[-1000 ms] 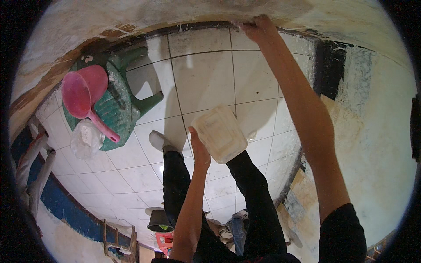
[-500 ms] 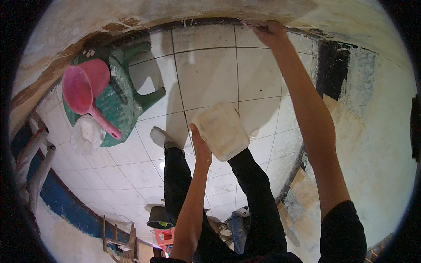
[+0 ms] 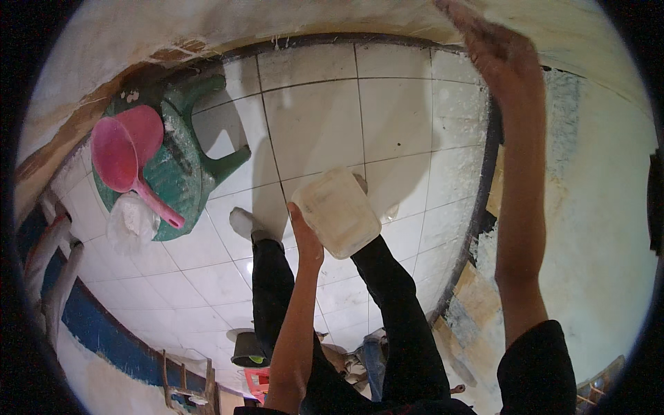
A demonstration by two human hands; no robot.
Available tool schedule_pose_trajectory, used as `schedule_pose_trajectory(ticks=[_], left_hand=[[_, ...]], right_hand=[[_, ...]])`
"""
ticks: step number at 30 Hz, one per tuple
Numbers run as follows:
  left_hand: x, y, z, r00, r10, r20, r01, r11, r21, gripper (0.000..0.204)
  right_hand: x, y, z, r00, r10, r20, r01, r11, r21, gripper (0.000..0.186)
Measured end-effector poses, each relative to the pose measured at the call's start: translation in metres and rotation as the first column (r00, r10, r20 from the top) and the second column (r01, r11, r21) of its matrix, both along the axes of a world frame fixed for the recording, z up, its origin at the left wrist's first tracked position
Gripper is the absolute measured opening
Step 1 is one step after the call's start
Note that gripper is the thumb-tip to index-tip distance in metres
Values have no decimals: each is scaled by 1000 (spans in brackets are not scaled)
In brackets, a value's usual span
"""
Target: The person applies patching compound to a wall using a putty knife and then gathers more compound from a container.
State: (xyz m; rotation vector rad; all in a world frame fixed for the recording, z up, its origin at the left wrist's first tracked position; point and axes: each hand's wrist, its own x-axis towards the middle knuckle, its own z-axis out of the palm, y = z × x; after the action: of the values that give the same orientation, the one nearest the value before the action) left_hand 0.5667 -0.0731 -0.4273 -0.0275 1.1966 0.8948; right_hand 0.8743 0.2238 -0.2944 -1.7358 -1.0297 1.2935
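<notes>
Container (image 3: 337, 214) in left hand (image 3: 308, 238) (right hand (image 3: 503, 59) near wall (image 3: 332, 17))

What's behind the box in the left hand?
Tiles and the right leg show past the box; apparently part of the foot too. Covered: the rest of it, fingers of the left hand.

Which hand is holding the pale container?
The left hand, gripping the pale container by its side; the right hand is up by the wall, away from it.
</notes>
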Motion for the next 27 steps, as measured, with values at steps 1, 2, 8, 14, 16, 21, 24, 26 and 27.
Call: schedule_pose_trajectory(ticks=[1,2,8,14,16,21,24,26,27], left_hand=[[-3,0,-1,1000,5,-28,-6,1000,-21,79],[-1,4,0,1000,2,-21,-3,1000,-16,79],[17,12,3,999,-17,29,16,1000,24,78],[1,-6,-5,1000,19,-11,-19,1000,-7,78],[6,-7,-8,1000,2,-2,-2,999,36,77],[4,-7,-8,999,16,-30,-15,1000,25,75],[18,4,0,1000,-13,-3,13,999,36,75],[23,4,4,1000,-8,-12,8,1000,15,75],[31,6,4,1000,12,-15,-12,1000,15,75]], right_hand=[[-3,-6,-9,909,213,358,-220,975,-23,44],[-26,-9,-14,961,-203,-189,204,979,-13,42],[45,30,-179,565,-473,-676,446,864,-232,37],[64,70,-122,578,-270,-770,297,949,-110,28],[71,39,-64,557,-261,-788,303,948,-99,27],[7,-26,-16,713,-493,-499,513,851,-108,36],[28,-21,-90,781,-351,-517,358,930,-90,38],[4,1,-109,545,-479,-688,448,860,-244,39],[12,18,-124,523,-439,-730,462,866,-190,41]])
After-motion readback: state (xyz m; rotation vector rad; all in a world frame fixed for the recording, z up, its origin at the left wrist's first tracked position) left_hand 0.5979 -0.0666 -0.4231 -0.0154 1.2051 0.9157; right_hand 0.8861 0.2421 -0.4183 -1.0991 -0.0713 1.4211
